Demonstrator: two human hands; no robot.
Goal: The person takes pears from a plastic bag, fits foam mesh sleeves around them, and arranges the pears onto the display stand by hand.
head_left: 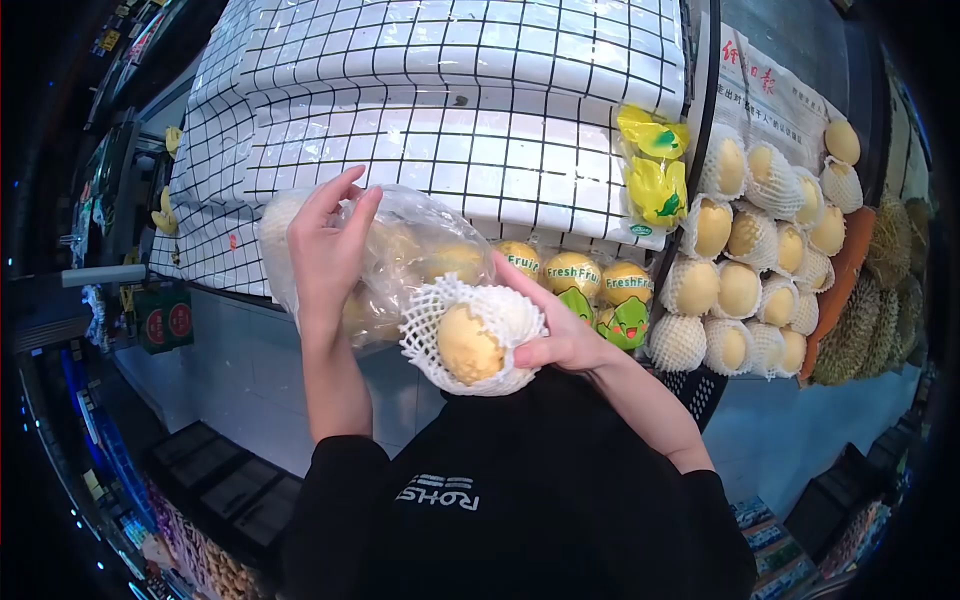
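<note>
Beyond the hands, the worktop (430,150) is spread with a white, black-checked covering under glossy clear film. Along its near edge, yellow fruits (572,273) are wrapped in clear printed film, just beside the right hand (565,335); two yellow-and-green packets (655,165) are laid near its right end. Farther right, pale fruits (740,235) are stacked in white nets by a printed newspaper (770,100), with spiky brown-green fruits (865,335) past an orange strip (838,295).

The netted fruit (472,343) is held in front of the body, near the worktop's edge, by the right hand, which is partly closed around it, the thumb pressed on the netting. It is rounded and pale yellow, its face exposed through the opening of a stretchy white foam net (515,308). Behind it, a crinkled, see-through plastic bag (395,235) is bulged by yellowish round shapes. The bag is touched by the left hand (325,235), whose fingers are loosely curled, with thumb and forefinger apart; whether film is gripped cannot be told.
</note>
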